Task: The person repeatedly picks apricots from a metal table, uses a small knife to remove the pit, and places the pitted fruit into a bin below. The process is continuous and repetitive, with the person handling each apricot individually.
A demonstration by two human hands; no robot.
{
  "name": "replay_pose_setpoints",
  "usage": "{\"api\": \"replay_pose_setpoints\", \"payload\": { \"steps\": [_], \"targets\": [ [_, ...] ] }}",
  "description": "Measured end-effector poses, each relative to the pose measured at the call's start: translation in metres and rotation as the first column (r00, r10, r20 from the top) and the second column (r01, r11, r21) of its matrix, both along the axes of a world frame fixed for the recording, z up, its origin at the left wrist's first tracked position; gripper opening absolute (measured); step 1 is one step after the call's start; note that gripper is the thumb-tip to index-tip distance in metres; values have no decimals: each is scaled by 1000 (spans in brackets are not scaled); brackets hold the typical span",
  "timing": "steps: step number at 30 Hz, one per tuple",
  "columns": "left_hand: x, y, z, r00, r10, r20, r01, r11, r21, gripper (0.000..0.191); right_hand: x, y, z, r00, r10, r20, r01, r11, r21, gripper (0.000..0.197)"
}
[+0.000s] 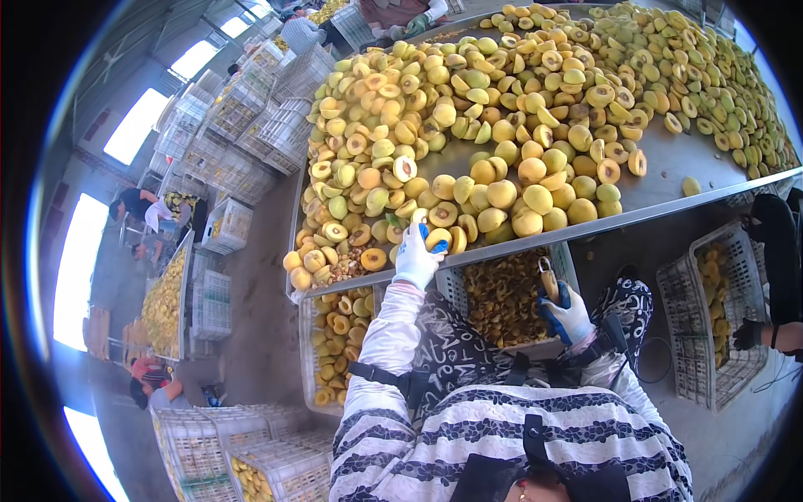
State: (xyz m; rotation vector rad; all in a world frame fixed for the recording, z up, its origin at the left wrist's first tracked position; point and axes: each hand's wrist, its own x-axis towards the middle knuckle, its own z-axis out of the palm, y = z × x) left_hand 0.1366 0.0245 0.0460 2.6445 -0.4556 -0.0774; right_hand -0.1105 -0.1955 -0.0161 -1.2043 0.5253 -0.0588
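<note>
My left hand [421, 252], in a white and blue glove, grips a yellow halved fruit, apricot- or peach-like, [438, 238] at the near edge of a metal table [533, 241]. In my right hand [568, 312], gloved the same way, is a tool with a wooden handle [549, 282] and a looped metal tip, over a crate of fruit scraps [502, 301] below the table edge. Heaped on the table are yellow-green fruits [502, 194], many halved, some with pits showing. Small loose pits [350, 265] lie by the near left corner.
A crate of halved fruit [339, 339] stands below the table at left, another crate [721, 320] at right. Stacked crates [244, 452] are at lower left. A co-worker's gloved hand [749, 334] shows at far right, another co-worker's [417, 25] across the table.
</note>
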Motion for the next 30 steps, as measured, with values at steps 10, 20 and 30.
{"api": "replay_pose_setpoints", "payload": {
  "steps": [10,20,30],
  "targets": [
    [-50,-29,13,838,-457,-297,-328,12,-944,34,30,33,69,946,286,156,-316,921,230,37],
    [-91,-72,-8,997,-78,4,24,255,-967,32,47,42,61,932,332,145,-30,468,-883,33],
    [-114,-63,-5,970,-183,-162,-88,357,-930,41,44,50,20,914,290,285,-345,924,165,26]
  ]
}}
